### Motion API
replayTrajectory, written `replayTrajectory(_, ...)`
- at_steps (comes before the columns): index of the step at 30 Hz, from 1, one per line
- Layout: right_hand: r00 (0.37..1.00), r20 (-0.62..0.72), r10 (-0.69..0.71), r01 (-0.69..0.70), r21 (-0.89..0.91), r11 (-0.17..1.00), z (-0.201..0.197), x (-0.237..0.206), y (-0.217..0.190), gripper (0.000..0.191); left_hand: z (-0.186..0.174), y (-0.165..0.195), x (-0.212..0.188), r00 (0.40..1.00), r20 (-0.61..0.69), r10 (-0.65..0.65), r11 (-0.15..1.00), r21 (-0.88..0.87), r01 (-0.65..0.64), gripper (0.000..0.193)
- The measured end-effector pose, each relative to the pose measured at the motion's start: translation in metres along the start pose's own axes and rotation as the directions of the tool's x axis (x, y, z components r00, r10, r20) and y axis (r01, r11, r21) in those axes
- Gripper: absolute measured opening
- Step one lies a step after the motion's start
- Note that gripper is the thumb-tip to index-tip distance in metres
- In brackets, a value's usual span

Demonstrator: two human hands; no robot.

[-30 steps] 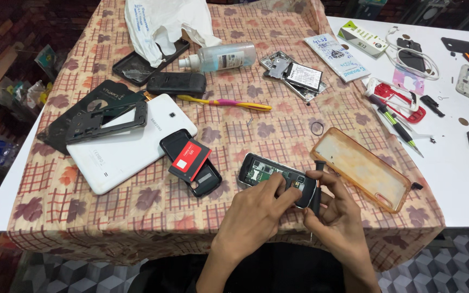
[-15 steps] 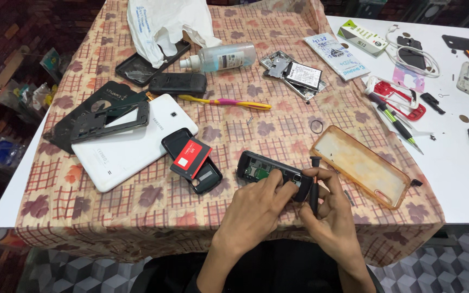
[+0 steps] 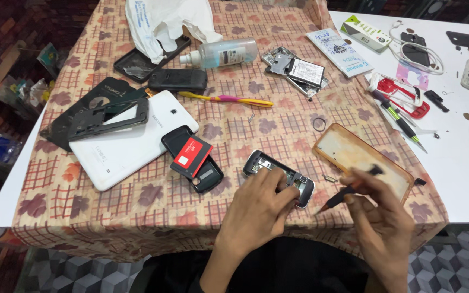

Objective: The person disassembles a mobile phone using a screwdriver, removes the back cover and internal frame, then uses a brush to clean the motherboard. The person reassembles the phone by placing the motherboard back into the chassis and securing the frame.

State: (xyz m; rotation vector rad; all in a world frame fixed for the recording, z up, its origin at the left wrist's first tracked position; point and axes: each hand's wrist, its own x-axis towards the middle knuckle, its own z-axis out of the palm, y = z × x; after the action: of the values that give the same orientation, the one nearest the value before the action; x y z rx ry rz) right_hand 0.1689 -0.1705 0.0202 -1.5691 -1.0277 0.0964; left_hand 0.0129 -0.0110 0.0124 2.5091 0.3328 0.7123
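Observation:
An opened phone body with bare circuitry lies on the checked tablecloth near the front edge. My left hand presses down on its near end and holds it in place. My right hand is lifted to the right of the phone and grips a dark screwdriver, its tip pointing down-left a little way off the phone's right end. An orange-rimmed clear phone case lies just behind my right hand.
A white tablet with dark frames on it lies at left, beside a black phone back with a red battery. Farther back are a toothbrush, a clear bottle and a plastic bag. Tools and parts cover the white table.
My right hand has come off the phone and moved right and up with the screwdriver. My left hand stays on the phone.

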Motion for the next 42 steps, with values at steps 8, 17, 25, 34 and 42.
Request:
replayTrajectory(8,0.970,-0.192,-0.148,0.170,0.102,0.980,0.017,-0.021,-0.002,0.061,-0.002,-0.003,0.003,0.981,-0.134,0.138,0.989,0.067,-0.130,0.019)
replayTrajectory(17,0.964,-0.206,-0.170,0.172,-0.008,0.985,0.023,-0.025,0.006,0.060,0.006,-0.010,0.002,0.989,-0.059,0.135,0.991,0.016,-0.134,0.023)
replayTrajectory(25,0.958,-0.128,-0.257,0.248,-0.084,0.965,0.024,-0.019,0.000,0.058,0.006,-0.010,0.002,0.993,-0.044,0.114,0.994,0.001,-0.114,0.019)
replayTrajectory(34,0.932,0.036,-0.360,0.361,-0.155,0.920,0.015,-0.008,-0.006,0.060,0.004,-0.010,0.002,0.992,-0.049,0.120,0.993,0.011,-0.120,0.019)
replayTrajectory(42,0.924,0.034,-0.381,0.382,-0.050,0.923,0.015,-0.004,0.003,0.067,0.003,-0.009,0.002,0.990,-0.058,0.125,0.992,0.008,-0.125,0.018)
